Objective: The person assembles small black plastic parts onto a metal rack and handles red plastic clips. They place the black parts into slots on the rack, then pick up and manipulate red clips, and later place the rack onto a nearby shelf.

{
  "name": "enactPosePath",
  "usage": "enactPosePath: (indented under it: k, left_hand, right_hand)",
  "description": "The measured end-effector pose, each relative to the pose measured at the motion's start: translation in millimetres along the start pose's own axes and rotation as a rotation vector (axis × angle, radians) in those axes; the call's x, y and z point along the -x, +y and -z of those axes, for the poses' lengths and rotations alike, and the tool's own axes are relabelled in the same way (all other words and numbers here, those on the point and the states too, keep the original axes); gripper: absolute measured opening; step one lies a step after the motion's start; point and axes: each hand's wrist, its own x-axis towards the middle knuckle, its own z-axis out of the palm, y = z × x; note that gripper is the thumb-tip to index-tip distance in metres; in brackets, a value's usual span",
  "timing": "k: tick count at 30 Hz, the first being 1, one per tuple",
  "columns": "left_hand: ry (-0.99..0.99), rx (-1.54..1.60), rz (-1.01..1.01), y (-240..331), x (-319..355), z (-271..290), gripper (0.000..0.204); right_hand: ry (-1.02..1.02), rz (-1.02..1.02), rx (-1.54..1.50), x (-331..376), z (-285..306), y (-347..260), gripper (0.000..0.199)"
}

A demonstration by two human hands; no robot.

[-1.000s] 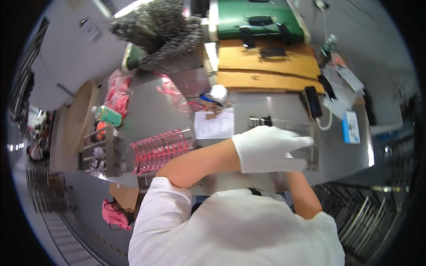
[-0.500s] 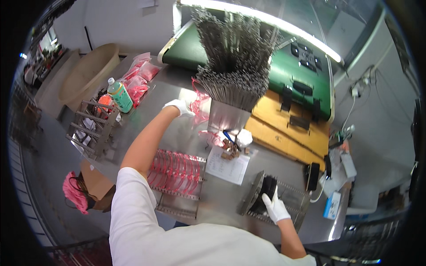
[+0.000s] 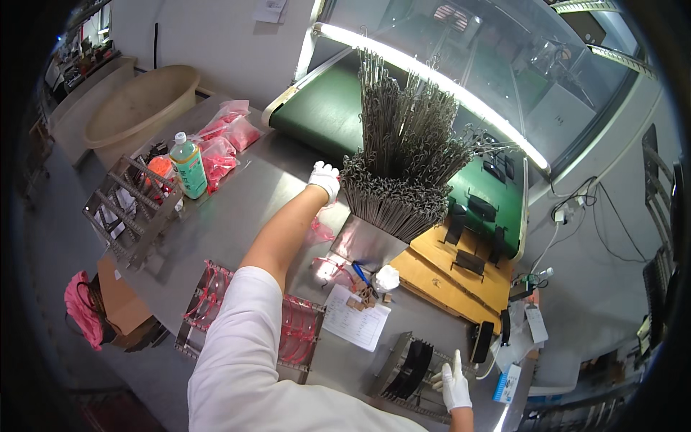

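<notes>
My left hand [image 3: 325, 181], in a white glove, reaches far over the table to the left side of a tall bundle of hooked metal wires [image 3: 403, 173]. Its fingers are curled closed; a speck of red shows at the fingertips, but what they hold is hidden. The bundle stands in a metal holder [image 3: 367, 241], with a clear bag of pink pieces [image 3: 320, 232] beside it. My gloved right hand [image 3: 453, 385] is open, fingers apart, just right of several black curved pieces [image 3: 412, 369] standing in a metal rack [image 3: 385, 367].
Another rack with pink curved pieces [image 3: 299, 331] lies partly under my left arm. A paper sheet [image 3: 356, 320], blue pen [image 3: 360, 272] and white lump [image 3: 387, 278] are mid-table. A green bottle [image 3: 188, 167] stands left by pink bags [image 3: 234, 129]. Behind are cardboard [image 3: 432, 277] and a green conveyor [image 3: 317, 108].
My left hand has moved from the pink bag farther forward to the wire bundle and curled closed. My right hand has come off the black pieces and opened. The whole view has shifted.
</notes>
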Motion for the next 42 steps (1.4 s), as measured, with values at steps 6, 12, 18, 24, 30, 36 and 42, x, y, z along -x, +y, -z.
enactPosePath:
  k: [6, 12, 18, 24, 30, 36, 42]
  left_hand:
    - [0.216, 0.3, 0.164, -37, 8, 52, 0.02]
    - [0.575, 0.736, 0.222, -117, 102, 136, 0.027]
    - [0.437, 1.207, 0.416, -71, 289, 273, 0.032]
    - [0.344, 1.68, 0.438, 49, 424, 297, 0.034]
    - [0.412, 1.767, 0.344, 122, 475, 277, 0.032]
    - [0.444, 1.619, 0.256, 136, 478, 270, 0.025]
    - [0.259, 1.246, 0.48, 139, 492, 227, 0.012]
  right_hand:
    - [0.071, -0.07, -0.101, 16, 10, 3, 0.079]
    - [0.216, 0.091, -0.111, 15, 18, -19, 0.07]
    - [0.244, 0.413, -0.261, 16, -15, -80, 0.049]
    - [-0.174, 0.726, -0.363, 50, -68, -173, 0.063]
    - [-0.471, 0.529, -0.616, 75, -99, -157, 0.038]
    - [-0.188, 0.984, -0.444, 75, -86, -138, 0.023]
    - [-0.061, 1.016, -0.418, 68, -76, -119, 0.024]
